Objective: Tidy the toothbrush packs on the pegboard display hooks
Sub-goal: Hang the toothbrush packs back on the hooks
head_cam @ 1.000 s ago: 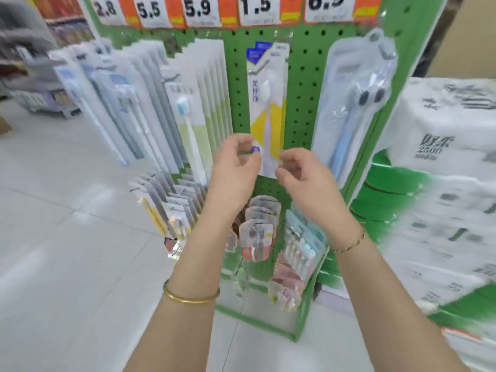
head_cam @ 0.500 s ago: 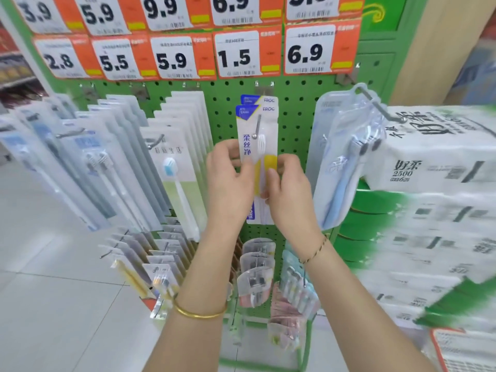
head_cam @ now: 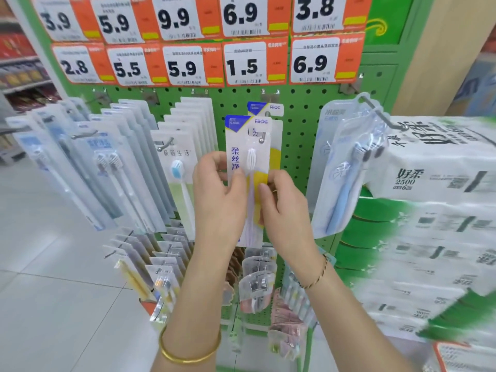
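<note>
Our left hand pinches the left edge of the front toothbrush pack between thumb and fingers. Our right hand grips the opposite edge, its fingertips on the yellow part of the card. So both hands grasp the same pack, and neither is free.

The pack hangs upright in front of the green pegboard, under the 1.5 price tag. It sits a little lower than the rear pack of the same brand and a little to its left. The rear pack hangs further back on the same hook. The hook's rounded tip shows in front of the card, just beside its hang hole. We therefore judge that the pack is threaded on near the tip, though we cannot tell whether it is fully seated.

The step in hand looks like squaring this pack on its hook. The next move probably calls for sliding it back along the hook until it lies flush against the rear pack. After that its top edge would need levelling so the two line up.

We would do well to keep the card flat as it goes, so the hole does not catch on the tip. The blue toothbrush pack hangs near on the right and the white-and-green packs on the left, both apart from our hands.
</note>
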Tool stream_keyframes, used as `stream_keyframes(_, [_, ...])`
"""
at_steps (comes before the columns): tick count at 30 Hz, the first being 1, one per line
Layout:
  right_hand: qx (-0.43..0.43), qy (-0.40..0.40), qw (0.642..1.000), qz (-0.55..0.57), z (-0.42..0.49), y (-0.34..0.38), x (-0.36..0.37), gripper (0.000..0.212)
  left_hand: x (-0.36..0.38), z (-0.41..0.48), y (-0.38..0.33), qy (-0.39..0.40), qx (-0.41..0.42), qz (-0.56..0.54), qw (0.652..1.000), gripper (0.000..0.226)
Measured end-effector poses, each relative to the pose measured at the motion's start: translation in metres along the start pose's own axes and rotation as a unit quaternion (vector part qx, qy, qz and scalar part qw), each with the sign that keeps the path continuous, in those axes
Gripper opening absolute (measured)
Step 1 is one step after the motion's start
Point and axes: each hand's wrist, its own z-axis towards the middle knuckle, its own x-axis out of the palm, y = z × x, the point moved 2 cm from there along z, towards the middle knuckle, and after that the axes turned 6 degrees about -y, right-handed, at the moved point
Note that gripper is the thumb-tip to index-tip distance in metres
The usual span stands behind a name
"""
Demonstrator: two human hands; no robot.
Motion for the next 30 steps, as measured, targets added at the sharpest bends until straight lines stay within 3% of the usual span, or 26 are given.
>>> stream_keyframes(9, [0.002,-0.001,1.0,0.015,-0.02,0.009,0.003,0.011,-0.021,-0.014,0.002,0.005,-0.001,-0.007,1.0,0.027])
stream_keyframes(15, [-0.027,-0.068,0.997,-0.038,-0.044,0.021,0.004,0.021,-0.034,-0.022,0.005,0.144,-0.028,-0.065,0.987,0.051])
stream_keyframes(18, [-0.032,-0.106,0.991,-0.07,-0.06,0.036,0.009,0.02,-0.041,-0.021,0.006,0.212,-0.057,-0.083,0.972,0.037])
stream_keyframes(21, [0.005,-0.11,0.991,-0.075,-0.08,0.047,0.017,0.028,-0.053,-0.019,0.013,0.246,-0.1,-0.128,0.956,0.015])
stream_keyframes(26, [0.124,-0.17,0.977,-0.025,-0.107,0.063,0.014,0.021,-0.071,-0.02,0.022,0.302,-0.232,-0.251,0.89,0.026])
stream_keyframes(30, [0.191,-0.114,0.974,-0.048,-0.113,0.07,0.003,0.014,-0.071,-0.029,0.016,0.318,-0.278,-0.274,0.864,0.023])
